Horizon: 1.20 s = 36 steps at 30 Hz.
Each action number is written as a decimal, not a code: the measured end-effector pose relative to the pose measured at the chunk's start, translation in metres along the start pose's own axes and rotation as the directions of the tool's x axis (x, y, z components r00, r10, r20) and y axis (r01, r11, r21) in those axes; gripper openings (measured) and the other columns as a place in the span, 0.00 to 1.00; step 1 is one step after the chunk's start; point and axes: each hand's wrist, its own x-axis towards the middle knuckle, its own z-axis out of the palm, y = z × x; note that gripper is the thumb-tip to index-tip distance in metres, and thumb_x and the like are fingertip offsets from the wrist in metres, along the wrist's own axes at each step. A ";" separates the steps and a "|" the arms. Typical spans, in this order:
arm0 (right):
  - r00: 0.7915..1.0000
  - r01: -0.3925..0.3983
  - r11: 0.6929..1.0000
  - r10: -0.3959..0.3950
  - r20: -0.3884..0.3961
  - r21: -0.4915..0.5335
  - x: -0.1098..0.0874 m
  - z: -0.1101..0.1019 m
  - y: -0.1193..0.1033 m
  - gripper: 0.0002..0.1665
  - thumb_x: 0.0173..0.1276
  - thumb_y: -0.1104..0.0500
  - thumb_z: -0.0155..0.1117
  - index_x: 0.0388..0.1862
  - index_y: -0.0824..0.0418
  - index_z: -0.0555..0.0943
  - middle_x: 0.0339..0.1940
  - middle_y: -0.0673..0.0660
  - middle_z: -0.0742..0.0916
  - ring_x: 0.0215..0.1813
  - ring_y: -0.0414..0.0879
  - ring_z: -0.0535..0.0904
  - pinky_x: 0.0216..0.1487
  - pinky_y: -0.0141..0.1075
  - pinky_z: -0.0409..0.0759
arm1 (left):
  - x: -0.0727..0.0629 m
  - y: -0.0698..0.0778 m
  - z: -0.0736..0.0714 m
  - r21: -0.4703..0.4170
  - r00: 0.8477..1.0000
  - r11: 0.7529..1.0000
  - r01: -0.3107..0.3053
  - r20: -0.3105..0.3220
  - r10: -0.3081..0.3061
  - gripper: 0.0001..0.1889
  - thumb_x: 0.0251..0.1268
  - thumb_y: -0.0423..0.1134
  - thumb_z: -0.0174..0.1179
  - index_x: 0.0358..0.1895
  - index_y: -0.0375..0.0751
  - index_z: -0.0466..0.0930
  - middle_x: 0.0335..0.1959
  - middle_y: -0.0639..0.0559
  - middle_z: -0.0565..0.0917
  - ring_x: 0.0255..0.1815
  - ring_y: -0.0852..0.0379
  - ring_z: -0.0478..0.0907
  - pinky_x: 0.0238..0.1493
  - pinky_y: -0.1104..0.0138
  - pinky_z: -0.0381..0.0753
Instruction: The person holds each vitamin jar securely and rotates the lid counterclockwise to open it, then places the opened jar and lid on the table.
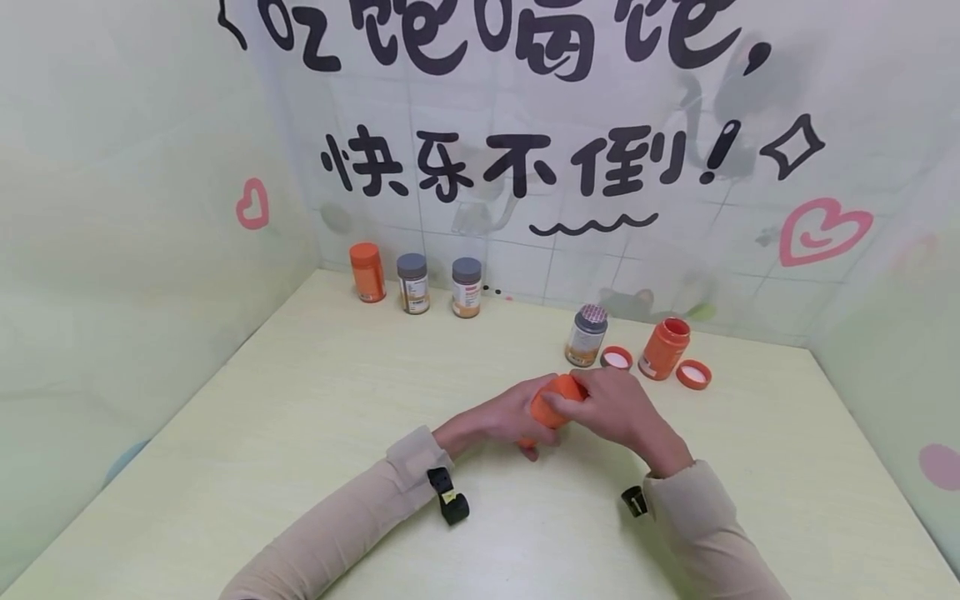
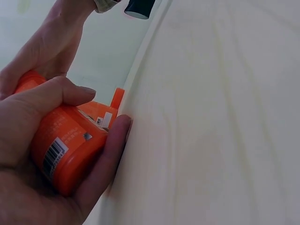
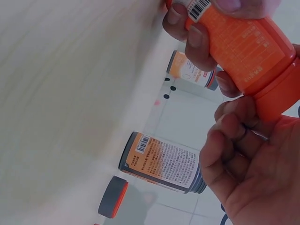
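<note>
In the head view an orange bottle [image 1: 557, 404] is tilted above the table between both hands. My left hand [image 1: 513, 414] grips its body; in the left wrist view the thumb and fingers wrap it, with a barcode label [image 2: 55, 157] showing. My right hand [image 1: 621, 406] has curled fingers at the bottle's orange lid [image 3: 280, 93], which sits on the bottle in the right wrist view. Just beyond the hands stands a grey bottle [image 1: 585, 337] without its cap, a patterned seal on its mouth. Its cap [image 3: 113, 197] lies beside it on the table.
Right of the grey bottle stands an uncapped orange bottle [image 1: 663, 352], with its upturned lid [image 1: 693, 374] alongside. At the back left are a closed orange bottle [image 1: 367, 275] and two grey-capped bottles, one left [image 1: 413, 287] and one right [image 1: 467, 292]. A printed backdrop [image 1: 585, 258] rises behind the table.
</note>
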 end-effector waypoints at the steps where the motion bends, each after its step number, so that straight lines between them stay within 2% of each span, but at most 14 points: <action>1: 1.000 -0.011 1.000 0.011 0.006 0.003 -0.001 0.000 0.000 0.27 0.69 0.33 0.61 0.23 0.53 0.75 0.17 0.49 0.74 0.23 0.43 0.71 0.28 0.34 0.67 | 0.000 -0.001 0.000 0.001 1.000 1.000 0.005 -0.001 -0.005 0.30 0.62 0.27 0.66 0.65 0.53 0.69 0.51 0.51 0.79 0.46 0.54 0.80 0.28 0.57 0.89; 5: 0.997 -0.062 0.998 0.063 0.036 -0.011 -0.005 -0.001 0.000 0.30 0.69 0.29 0.59 0.25 0.52 0.75 0.18 0.48 0.72 0.23 0.43 0.70 0.27 0.35 0.65 | -0.002 -0.001 0.003 0.010 1.000 1.000 0.027 -0.011 -0.027 0.30 0.62 0.29 0.66 0.66 0.55 0.69 0.51 0.52 0.79 0.45 0.54 0.80 0.28 0.58 0.89; 9: 0.996 -0.079 0.996 0.080 0.025 -0.042 -0.007 -0.007 -0.004 0.35 0.68 0.25 0.57 0.22 0.53 0.73 0.16 0.48 0.68 0.21 0.43 0.67 0.25 0.35 0.61 | -0.005 -0.001 0.005 0.024 0.998 0.999 0.047 -0.036 -0.046 0.30 0.62 0.30 0.67 0.64 0.56 0.70 0.49 0.50 0.79 0.43 0.53 0.80 0.27 0.59 0.88; 15: 0.996 -0.072 0.997 0.073 0.048 -0.027 -0.006 -0.015 -0.009 0.32 0.69 0.29 0.60 0.22 0.53 0.73 0.16 0.48 0.68 0.22 0.43 0.67 0.26 0.35 0.63 | -0.007 0.002 0.003 0.042 0.997 0.998 0.056 -0.050 -0.054 0.30 0.62 0.31 0.68 0.65 0.59 0.70 0.50 0.50 0.78 0.40 0.52 0.81 0.28 0.60 0.88; 22: 0.993 -0.005 0.999 0.000 0.120 0.044 -0.003 -0.024 -0.007 0.22 0.70 0.37 0.64 0.31 0.52 0.76 0.19 0.48 0.73 0.25 0.42 0.70 0.30 0.35 0.67 | -0.005 0.005 -0.001 0.066 0.997 0.996 0.054 -0.061 -0.050 0.26 0.61 0.30 0.67 0.59 0.56 0.71 0.48 0.50 0.78 0.38 0.52 0.82 0.28 0.58 0.89; 26: 0.985 0.038 0.995 -0.053 0.163 0.092 -0.005 -0.028 -0.001 0.17 0.70 0.41 0.67 0.42 0.52 0.78 0.23 0.48 0.77 0.27 0.42 0.72 0.30 0.35 0.71 | -0.003 0.005 0.002 0.083 0.996 0.995 0.061 -0.072 -0.055 0.25 0.60 0.30 0.68 0.57 0.55 0.71 0.45 0.49 0.79 0.37 0.52 0.82 0.28 0.58 0.89; 31: 0.972 0.126 0.984 -0.148 0.183 0.125 -0.008 -0.032 0.004 0.22 0.68 0.48 0.70 0.56 0.53 0.78 0.31 0.47 0.82 0.34 0.41 0.77 0.35 0.34 0.78 | -0.001 0.004 0.005 0.108 0.995 0.992 0.069 -0.074 -0.061 0.26 0.59 0.30 0.70 0.58 0.55 0.71 0.44 0.50 0.79 0.37 0.53 0.82 0.27 0.59 0.88; 36: 0.959 0.220 0.965 -0.241 0.149 0.144 -0.009 -0.034 0.009 0.25 0.63 0.57 0.68 0.60 0.50 0.77 0.35 0.45 0.84 0.39 0.39 0.80 0.44 0.39 0.86 | 0.001 0.004 0.005 0.123 0.996 0.991 0.054 -0.070 -0.046 0.32 0.59 0.31 0.70 0.65 0.56 0.69 0.45 0.50 0.78 0.35 0.53 0.82 0.27 0.59 0.88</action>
